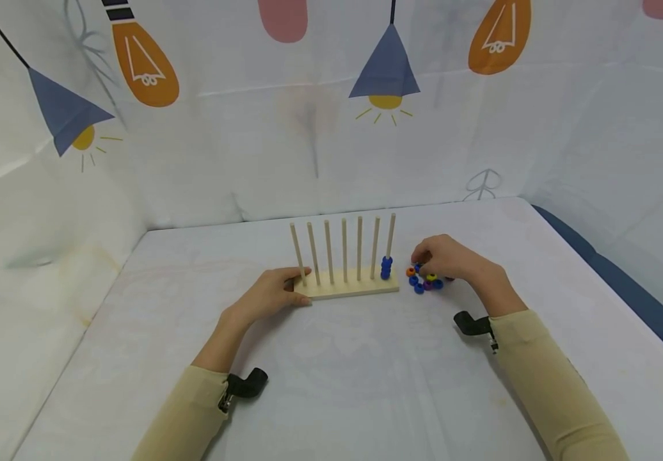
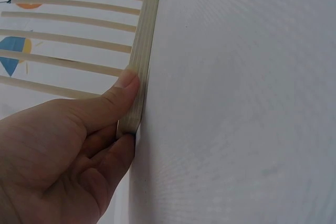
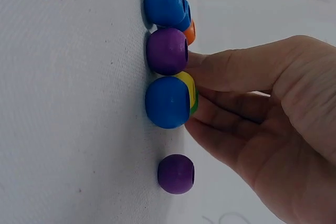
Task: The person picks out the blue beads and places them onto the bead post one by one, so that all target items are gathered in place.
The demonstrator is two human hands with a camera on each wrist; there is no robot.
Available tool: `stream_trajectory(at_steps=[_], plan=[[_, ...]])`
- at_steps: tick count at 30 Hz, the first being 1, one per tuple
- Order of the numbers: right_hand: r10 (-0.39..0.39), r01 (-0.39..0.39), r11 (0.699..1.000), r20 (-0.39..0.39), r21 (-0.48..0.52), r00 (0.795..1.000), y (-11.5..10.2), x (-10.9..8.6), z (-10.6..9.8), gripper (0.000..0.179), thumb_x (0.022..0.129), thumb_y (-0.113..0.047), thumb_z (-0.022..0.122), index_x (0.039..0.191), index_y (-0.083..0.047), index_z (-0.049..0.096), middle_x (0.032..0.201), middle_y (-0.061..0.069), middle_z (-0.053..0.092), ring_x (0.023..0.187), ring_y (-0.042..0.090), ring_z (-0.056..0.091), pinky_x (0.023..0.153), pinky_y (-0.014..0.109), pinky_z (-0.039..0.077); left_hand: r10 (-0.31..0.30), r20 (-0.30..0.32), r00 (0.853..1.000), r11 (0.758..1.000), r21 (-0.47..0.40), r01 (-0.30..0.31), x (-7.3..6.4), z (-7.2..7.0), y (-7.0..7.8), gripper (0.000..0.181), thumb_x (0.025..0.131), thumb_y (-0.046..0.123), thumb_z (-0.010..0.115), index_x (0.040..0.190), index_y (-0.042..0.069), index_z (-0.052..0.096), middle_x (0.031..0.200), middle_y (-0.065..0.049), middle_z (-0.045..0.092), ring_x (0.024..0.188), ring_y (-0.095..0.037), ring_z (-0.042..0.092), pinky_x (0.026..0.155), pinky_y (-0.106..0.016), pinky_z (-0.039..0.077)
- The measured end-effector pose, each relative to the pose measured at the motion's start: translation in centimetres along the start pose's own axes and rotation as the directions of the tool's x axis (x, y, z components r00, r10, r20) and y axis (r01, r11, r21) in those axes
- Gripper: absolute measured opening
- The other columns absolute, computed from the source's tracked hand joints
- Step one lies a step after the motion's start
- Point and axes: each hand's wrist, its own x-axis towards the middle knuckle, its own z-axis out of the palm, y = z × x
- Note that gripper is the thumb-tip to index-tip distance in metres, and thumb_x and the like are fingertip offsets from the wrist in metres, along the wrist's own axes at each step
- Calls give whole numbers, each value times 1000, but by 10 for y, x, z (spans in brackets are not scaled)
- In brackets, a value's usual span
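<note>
My left hand [image 1: 274, 293] grips the left end of a wooden peg board [image 1: 349, 290], thumb on its front edge and fingers behind. A row of upright pegs rises from the board. Several blue beads [image 1: 386, 268] are stacked on its rightmost peg. To the right of the board, my right hand [image 1: 449, 256] reaches down into loose beads, thumb and forefinger closed about a blue bead [image 1: 418, 267]. In the right wrist view the fingertips are hidden behind a purple bead [image 3: 167, 52] and a larger-looking blue bead [image 3: 168, 102].
Around the right fingers lie an orange bead [image 1: 410, 272], a yellow bead [image 1: 432, 277] and several blue ones. Another purple bead [image 3: 176, 174] sits apart from the cluster. A white cloth covers the table [image 1: 354, 371]; a printed curtain [image 1: 251, 141] hangs behind it.
</note>
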Motion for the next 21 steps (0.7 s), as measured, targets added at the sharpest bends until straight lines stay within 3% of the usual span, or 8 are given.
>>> stream_trajectory(at_steps=[15,21], plan=[[30,-30,1000,-4,4,1000,2,2,1,20,91,-16,70,108,-7,74,107,12,71,87,21,60,82,40,53,2,-7,1000,1000,16,-2,0,1,0,67,85,29,79,145,16,53,152,-1,50,143,-21,42,114,-43,41],[22,-22,1000,-3,8,1000,-1,0,0,20,91,-15,69,108,-5,72,106,12,70,88,22,61,85,43,54,-1,-10,1000,1000,25,1,0,1,0,66,85,30,79,145,17,53,152,0,50,143,-21,42,114,-43,40]])
